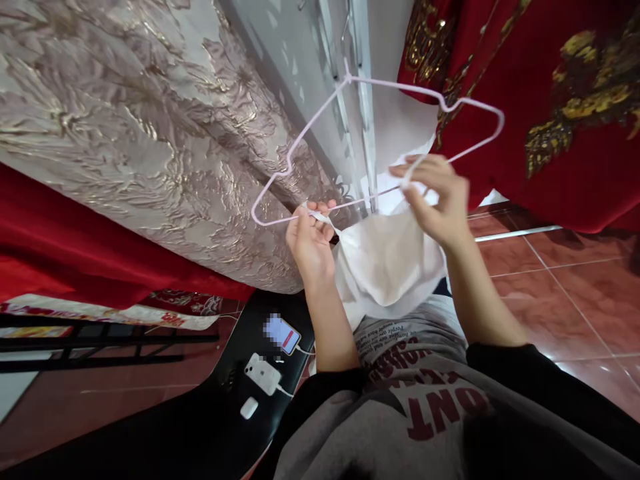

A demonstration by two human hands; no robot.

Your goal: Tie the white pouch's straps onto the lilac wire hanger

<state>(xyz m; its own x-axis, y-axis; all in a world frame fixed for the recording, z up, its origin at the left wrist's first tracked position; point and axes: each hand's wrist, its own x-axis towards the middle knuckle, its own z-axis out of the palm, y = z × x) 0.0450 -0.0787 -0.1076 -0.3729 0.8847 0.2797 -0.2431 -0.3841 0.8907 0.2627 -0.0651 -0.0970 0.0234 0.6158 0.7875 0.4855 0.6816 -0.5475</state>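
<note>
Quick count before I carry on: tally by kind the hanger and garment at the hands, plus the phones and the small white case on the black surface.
Pink hanger: 1
White garment: 1
Phones: 2 (lit phone, white phone)
Small white case: 1
Total: 5

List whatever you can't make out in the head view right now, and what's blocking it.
All in the head view:
- Right hand: motion blur hides exactly how its fingers grip the strap.
- Hanger: its hook is too thin against the metal poles to tell what it catches.
- White cloth: partly hidden by the left forearm.
- Lit phone: partly pixelated.
- Red cloth: cut off by the right edge.
</note>
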